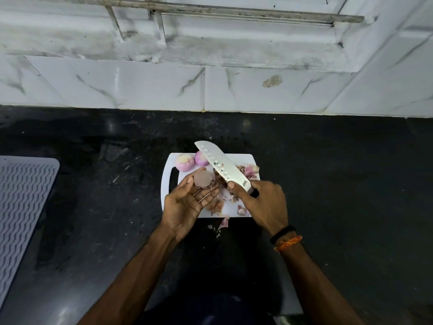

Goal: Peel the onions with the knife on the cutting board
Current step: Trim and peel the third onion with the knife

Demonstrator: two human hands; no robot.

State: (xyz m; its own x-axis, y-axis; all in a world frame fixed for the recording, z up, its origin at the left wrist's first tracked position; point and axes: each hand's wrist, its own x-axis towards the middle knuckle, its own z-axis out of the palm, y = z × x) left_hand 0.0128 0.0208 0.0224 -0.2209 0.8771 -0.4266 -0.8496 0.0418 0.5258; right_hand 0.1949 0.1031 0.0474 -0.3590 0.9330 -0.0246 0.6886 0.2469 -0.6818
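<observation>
A white cutting board [236, 160] lies on the black counter. My left hand [187, 202] holds a cut red onion [203, 180] at its fingertips, cut face up. My right hand [264, 202] grips the handle of a wide knife [220, 165]; the blade points up and left over the board, its heel close to the held onion. Two peeled onions [185, 162] [201, 159] sit at the board's far left corner. Onion skins [249, 171] lie at the board's right edge, and more scraps [222, 200] lie between my hands.
The black counter [328, 184] runs out on both sides of the board. A grey ribbed mat [23, 202] lies at the far left. A marble-tiled wall [164, 85] rises behind. One bit of skin [223, 222] has fallen on the counter just in front of the board.
</observation>
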